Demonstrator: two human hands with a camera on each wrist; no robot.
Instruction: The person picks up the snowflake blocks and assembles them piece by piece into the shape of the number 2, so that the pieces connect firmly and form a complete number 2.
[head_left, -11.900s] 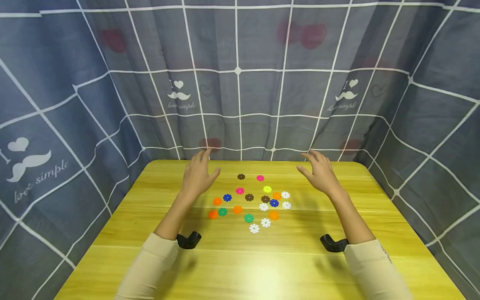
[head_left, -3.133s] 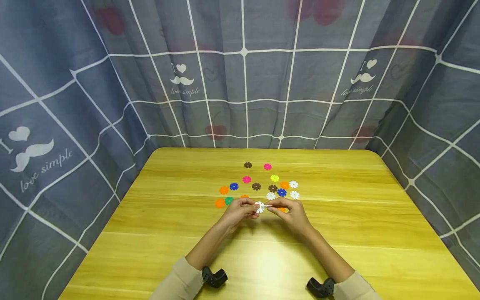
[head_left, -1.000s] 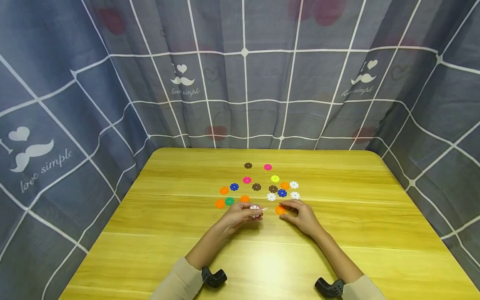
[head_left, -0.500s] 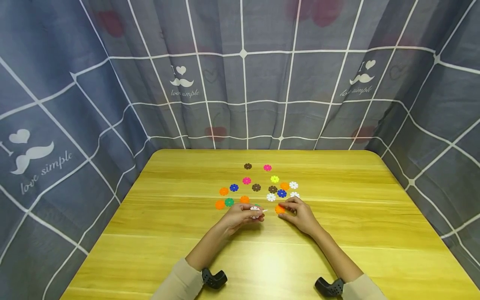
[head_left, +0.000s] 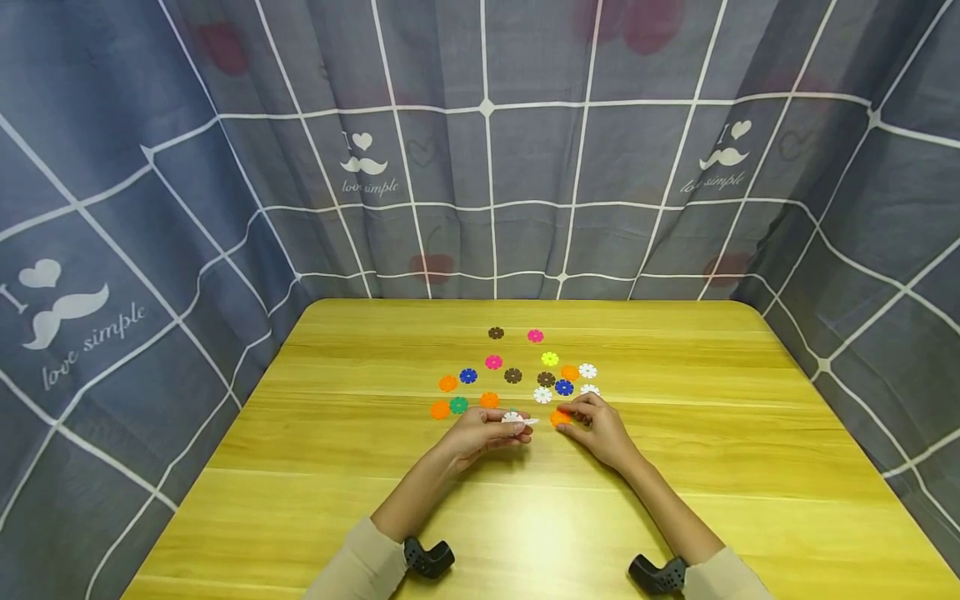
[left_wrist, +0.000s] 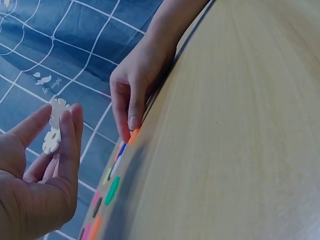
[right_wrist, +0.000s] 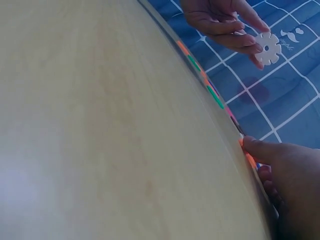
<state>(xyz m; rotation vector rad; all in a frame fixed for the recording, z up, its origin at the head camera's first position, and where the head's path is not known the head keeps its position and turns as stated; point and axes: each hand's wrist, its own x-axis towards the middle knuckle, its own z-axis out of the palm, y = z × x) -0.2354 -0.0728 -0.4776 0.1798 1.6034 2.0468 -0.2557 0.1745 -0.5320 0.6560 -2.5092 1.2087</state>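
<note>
My left hand (head_left: 480, 433) is raised over the table and pinches two white notched snowflake discs (left_wrist: 51, 141), slotted together at an angle. In the right wrist view one white disc (right_wrist: 272, 49) faces the camera from between finger and thumb. Low at the tabletop, my right hand (head_left: 606, 432) has thumb and fingers at the edges of an orange snowflake disc (head_left: 558, 419), pinching it. In the left wrist view that orange disc (left_wrist: 133, 136) shows below the right thumb. A green disc (left_wrist: 112, 191) lies just behind the left hand and is mostly hidden in the head view.
Several loose discs lie farther back on the wooden table (head_left: 360, 500), among them a blue one (head_left: 564, 387), a yellow one (head_left: 550, 359) and a white one (head_left: 542, 395). Another green disc (head_left: 459, 405) is left of them. A grey checked curtain (head_left: 450, 167) encloses the back and sides.
Two white discs once flat on the table are now joined in my left hand. My right hand let go of them and moved right to the orange disc. Lately the white pair has tilted slightly.
</note>
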